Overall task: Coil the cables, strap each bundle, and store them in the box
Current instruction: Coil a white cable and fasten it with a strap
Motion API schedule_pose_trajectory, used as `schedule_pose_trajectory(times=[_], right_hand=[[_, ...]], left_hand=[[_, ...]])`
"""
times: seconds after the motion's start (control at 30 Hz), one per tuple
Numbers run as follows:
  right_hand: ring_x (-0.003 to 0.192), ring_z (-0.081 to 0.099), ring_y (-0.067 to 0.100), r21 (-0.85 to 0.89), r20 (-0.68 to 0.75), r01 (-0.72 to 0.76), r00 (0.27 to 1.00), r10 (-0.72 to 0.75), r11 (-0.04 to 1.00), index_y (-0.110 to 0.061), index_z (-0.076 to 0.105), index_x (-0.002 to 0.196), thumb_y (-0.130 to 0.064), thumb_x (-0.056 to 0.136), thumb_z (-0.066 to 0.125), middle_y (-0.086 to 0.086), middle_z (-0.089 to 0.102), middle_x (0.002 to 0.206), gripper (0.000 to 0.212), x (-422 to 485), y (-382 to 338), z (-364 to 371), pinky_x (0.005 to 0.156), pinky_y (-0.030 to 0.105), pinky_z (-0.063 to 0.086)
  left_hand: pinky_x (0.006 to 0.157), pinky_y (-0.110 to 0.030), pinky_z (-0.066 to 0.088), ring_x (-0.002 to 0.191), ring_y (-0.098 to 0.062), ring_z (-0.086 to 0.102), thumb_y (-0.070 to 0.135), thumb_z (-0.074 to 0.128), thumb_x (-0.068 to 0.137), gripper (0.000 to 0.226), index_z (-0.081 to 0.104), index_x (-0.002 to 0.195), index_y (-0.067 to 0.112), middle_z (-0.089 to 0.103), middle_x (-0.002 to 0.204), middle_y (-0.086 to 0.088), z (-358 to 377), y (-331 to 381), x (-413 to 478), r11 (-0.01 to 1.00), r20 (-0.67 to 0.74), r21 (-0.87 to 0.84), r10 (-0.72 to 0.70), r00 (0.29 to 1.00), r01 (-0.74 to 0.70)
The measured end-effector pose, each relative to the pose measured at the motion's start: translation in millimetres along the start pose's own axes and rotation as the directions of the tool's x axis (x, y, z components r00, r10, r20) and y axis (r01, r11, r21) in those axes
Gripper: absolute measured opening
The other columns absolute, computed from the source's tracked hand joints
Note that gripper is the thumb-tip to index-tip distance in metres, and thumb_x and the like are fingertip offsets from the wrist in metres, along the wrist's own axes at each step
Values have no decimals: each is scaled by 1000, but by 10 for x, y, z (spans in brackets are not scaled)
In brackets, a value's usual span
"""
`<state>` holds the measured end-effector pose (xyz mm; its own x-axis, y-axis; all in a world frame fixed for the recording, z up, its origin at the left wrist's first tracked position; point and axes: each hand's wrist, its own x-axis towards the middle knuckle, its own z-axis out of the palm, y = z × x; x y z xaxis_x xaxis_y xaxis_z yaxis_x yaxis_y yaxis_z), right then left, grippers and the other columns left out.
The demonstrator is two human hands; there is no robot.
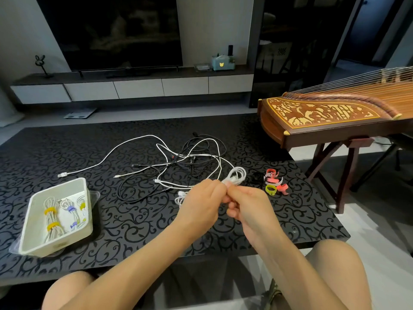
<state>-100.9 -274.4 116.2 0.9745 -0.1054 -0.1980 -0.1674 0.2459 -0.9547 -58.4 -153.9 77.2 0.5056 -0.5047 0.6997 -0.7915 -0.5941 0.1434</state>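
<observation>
Coil of white cable [236, 175], pinched by left hand [201, 199] and right hand [248, 205], points far and right toward straps [275, 182] nearer the right.

White coil [237, 174]: several tight loops, raised, near end pinched betw. left hand [201, 198] & right hand [248, 206]. Tail running back into loose cables [178, 159]: white & black tangle, unstrapped, sprawled flat just beyond the coil. Box [58, 243]: cream, rectangular, open-topped, well left of the tangle. Inside, lying flat: approx. 3 strapped bundles [52, 220], whitish cords w/ yellow & purple bands. Loose straps [274, 181]: pink curls plus one yellow-green ring, clustered just right of coil.
</observation>
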Motion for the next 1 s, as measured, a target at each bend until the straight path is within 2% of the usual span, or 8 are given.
schedule_pose_trajectory(times=[0.1, 0.17, 0.3, 0.4, 0.5, 0.73, 0.83, 1.0], right_hand=[[44, 38, 6, 35, -43, 13, 999, -11, 999, -4, 56, 59, -22, 89, 64, -1, 46, 50, 36, 80, -15, -39, 43, 17, 33], [44, 37, 6, -30, -31, 64, 997, -65, 997, -5, 51, 54, -20, 90, 62, -3, 44, 47, 40, 131, -5, -91, 42, 15, 32], [51, 38, 8, -110, 234, 132, 967, -103, 985, -8, 66, 69, -18, 91, 58, -2, 48, 54, 26, 168, -26, -217, 45, 15, 31], [48, 44, 7, -98, 452, 147, 888, -88, 984, 11, 61, 93, -16, 92, 53, -5, 48, 52, 29, 161, -70, -283, 48, 16, 34], [53, 58, 18, -103, 586, 180, 806, -87, 978, 10, 53, 80, -36, 88, 62, 2, 51, 51, 47, 166, -103, -344, 59, 25, 48], [57, 54, 14, -110, 488, 164, 868, -91, 980, 19, 52, 90, -46, 83, 60, -1, 63, 61, 67, 272, -48, -411, 63, 27, 47], [48, 53, 6, -118, 371, 125, 926, -73, 985, 27, 49, 91, -36, 92, 56, -5, 53, 51, 63, 318, 55, -384, 57, 21, 41], [39, 43, 9, -74, 68, 94, 994, -89, 993, 0, 52, 59, -18, 93, 57, 9, 47, 49, 38, 311, 198, -232, 42, 16, 33]], left_hand=[[68, -30, 38, 74, -15, 40, 5, 42, 83, 10, 40, 85, 14, 53, 80, -6, -41, 54, -25, 997, 195, -75, 15, 981, 0], [71, -34, 42, 78, -15, 48, 24, 46, 92, 10, 41, 91, 15, 55, 87, -3, -176, 132, -11, 951, 356, -154, -199, 913, 267], [67, -30, 52, 70, -19, 63, 32, 44, 98, 20, 44, 90, 14, 70, 83, -10, -462, -29, 232, 216, 599, -563, -559, 574, 798], [83, -34, 52, 87, -28, 65, 42, 40, 96, 43, 62, 107, 6, 68, 103, -20, -524, -213, 264, -79, 915, -394, -126, 383, 916], [97, -32, 41, 102, -20, 58, 57, 52, 87, 51, 69, 110, 16, 67, 111, -6, -413, -178, 156, -121, 874, -457, 123, 470, 881], [68, -31, 57, 70, -19, 68, 46, 73, 73, 40, 71, 85, 8, 69, 82, -6, -238, 109, 66, -584, 882, -383, -1, 471, 716], [42, -18, 45, 44, -8, 54, 37, 57, 81, 32, 60, 90, 7, 61, 68, 0, -235, 183, 127, -486, 903, -429, -209, 376, 761], [50, -17, 45, 48, -7, 56, 22, 54, 96, 29, 67, 76, 5, 67, 68, -5, -151, 214, 144, 137, 636, -515, -601, 485, 846]])
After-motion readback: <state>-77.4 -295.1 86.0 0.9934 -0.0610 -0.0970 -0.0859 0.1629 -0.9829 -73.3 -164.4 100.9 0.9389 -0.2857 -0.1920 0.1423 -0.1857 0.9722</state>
